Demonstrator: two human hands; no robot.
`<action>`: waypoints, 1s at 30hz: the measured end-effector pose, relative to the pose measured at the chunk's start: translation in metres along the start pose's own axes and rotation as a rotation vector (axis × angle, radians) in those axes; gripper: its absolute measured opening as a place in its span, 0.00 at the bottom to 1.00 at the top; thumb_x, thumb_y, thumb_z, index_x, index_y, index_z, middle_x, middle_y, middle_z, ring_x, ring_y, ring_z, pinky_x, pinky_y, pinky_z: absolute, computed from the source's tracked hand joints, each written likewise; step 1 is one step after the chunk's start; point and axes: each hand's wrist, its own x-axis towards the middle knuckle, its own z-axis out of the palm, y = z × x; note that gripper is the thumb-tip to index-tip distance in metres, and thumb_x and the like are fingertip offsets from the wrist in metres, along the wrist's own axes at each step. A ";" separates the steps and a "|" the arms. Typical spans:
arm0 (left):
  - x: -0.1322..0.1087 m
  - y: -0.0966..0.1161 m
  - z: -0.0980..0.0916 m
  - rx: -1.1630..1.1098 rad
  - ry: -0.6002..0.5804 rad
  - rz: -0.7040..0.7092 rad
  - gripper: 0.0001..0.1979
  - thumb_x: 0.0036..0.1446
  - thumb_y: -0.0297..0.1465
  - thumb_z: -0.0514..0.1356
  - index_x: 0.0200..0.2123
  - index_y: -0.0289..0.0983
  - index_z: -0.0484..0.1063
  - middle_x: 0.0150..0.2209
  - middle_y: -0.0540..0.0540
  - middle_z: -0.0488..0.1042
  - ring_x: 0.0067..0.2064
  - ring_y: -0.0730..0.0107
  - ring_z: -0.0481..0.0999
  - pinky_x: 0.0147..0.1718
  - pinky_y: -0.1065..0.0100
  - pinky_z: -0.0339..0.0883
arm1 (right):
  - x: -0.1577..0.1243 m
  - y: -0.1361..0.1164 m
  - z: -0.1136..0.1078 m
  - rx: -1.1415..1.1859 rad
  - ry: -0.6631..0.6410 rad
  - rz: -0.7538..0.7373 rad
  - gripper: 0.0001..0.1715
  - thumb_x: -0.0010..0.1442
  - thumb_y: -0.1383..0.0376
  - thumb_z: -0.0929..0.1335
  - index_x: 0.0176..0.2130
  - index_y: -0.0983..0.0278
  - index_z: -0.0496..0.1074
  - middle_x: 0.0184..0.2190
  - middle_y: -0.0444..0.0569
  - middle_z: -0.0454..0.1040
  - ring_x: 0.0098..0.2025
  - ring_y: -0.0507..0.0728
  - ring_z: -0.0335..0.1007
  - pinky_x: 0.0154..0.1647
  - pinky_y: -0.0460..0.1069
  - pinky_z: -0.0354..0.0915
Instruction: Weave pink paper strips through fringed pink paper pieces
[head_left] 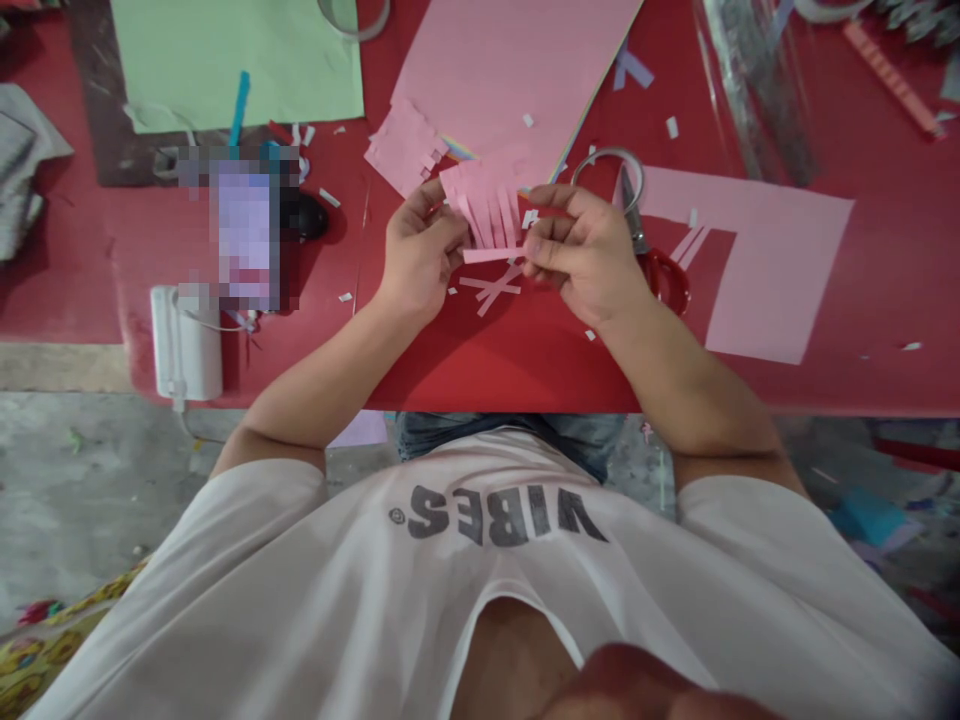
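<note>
White T-shirt [480, 590] with VIBES printed on it fills the bottom of the shot, upside down, and a blurry skin-coloured bulge [637, 685] is caught at the very edge. Both forearms are reached forward over the red surface [480, 370], elbows out and wrists bent inward. A fringed pink paper [491, 205] is held up between the hands, just above the surface. It's pinched at its left side by the left hand [420, 250], while the fingers of the right hand [589, 250] are pressed together on its lower band. Red-handled scissors [634, 225] are lying just beside the right hand, partly blocked by it. Crossed pink strips [491, 287] are seen below the hands, and a cut pink sheet [772, 260] is lying off to the right. Further up, a big pink sheet [517, 70] and a green sheet [232, 60] are spread out. A pixelated object [247, 230] is left of the hands, no way to tell what it is.
</note>
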 end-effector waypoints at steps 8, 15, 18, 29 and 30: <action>-0.006 0.008 0.005 -0.020 -0.069 0.017 0.21 0.62 0.54 0.65 0.53 0.54 0.69 0.40 0.54 0.80 0.54 0.61 0.78 0.61 0.46 0.72 | 0.000 0.004 0.007 0.081 -0.040 0.215 0.17 0.51 0.64 0.83 0.36 0.61 0.76 0.24 0.40 0.75 0.23 0.49 0.72 0.20 0.42 0.68; -0.003 0.020 0.000 -0.064 -0.112 -0.069 0.22 0.57 0.50 0.69 0.52 0.51 0.74 0.42 0.56 0.83 0.45 0.62 0.81 0.55 0.47 0.79 | 0.006 -0.004 -0.007 0.013 -0.015 0.140 0.11 0.52 0.67 0.82 0.29 0.63 0.78 0.22 0.43 0.77 0.21 0.47 0.71 0.19 0.39 0.67; 0.000 0.034 -0.004 0.024 -0.133 -0.034 0.21 0.55 0.45 0.73 0.49 0.47 0.78 0.40 0.53 0.82 0.38 0.65 0.79 0.47 0.50 0.81 | 0.008 -0.008 -0.015 -0.080 -0.084 0.165 0.13 0.50 0.67 0.83 0.28 0.63 0.78 0.20 0.43 0.75 0.20 0.49 0.70 0.17 0.40 0.68; 0.008 0.024 -0.011 0.143 -0.217 -0.034 0.18 0.55 0.39 0.76 0.44 0.43 0.75 0.37 0.49 0.81 0.54 0.49 0.80 0.62 0.32 0.71 | 0.008 -0.024 -0.028 -0.112 -0.163 0.124 0.26 0.48 0.66 0.83 0.47 0.58 0.78 0.26 0.41 0.78 0.22 0.52 0.70 0.19 0.46 0.66; 0.008 0.022 -0.010 0.138 -0.205 -0.030 0.19 0.57 0.41 0.76 0.46 0.44 0.74 0.39 0.49 0.81 0.54 0.49 0.80 0.62 0.31 0.69 | 0.009 -0.026 -0.029 -0.100 -0.162 0.135 0.27 0.48 0.67 0.82 0.48 0.57 0.78 0.27 0.41 0.78 0.22 0.52 0.69 0.19 0.47 0.66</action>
